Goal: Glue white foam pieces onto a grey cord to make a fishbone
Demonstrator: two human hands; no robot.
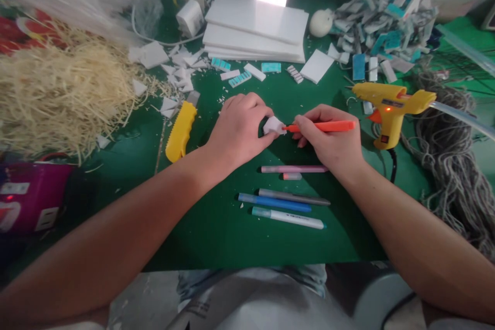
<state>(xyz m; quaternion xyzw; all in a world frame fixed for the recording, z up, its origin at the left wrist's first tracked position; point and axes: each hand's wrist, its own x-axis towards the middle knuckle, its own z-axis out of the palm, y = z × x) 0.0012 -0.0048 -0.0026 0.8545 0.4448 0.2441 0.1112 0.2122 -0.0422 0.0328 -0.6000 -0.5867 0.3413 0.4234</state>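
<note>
Near the middle of the green table, my left hand (242,126) pinches a small white piece (274,125) between thumb and fingers. My right hand (332,136) is closed around an orange marker (334,126), whose tip meets the right side of the white piece. Below the hands lie a pink marker (292,169), a short orange-ended cap (292,176), a grey marker (294,197), a blue marker (274,202) and a white marker (290,217). A yellow cutter (181,131) rests left of my left hand.
A yellow glue gun (390,105) with its cord is at the right, beside grey yarn (452,154). White boards (255,20), cut scraps (185,69) and small painted pieces (240,79) lie behind the hands. Straw (65,93) covers the left, and a pile of pieces (386,26) the back right.
</note>
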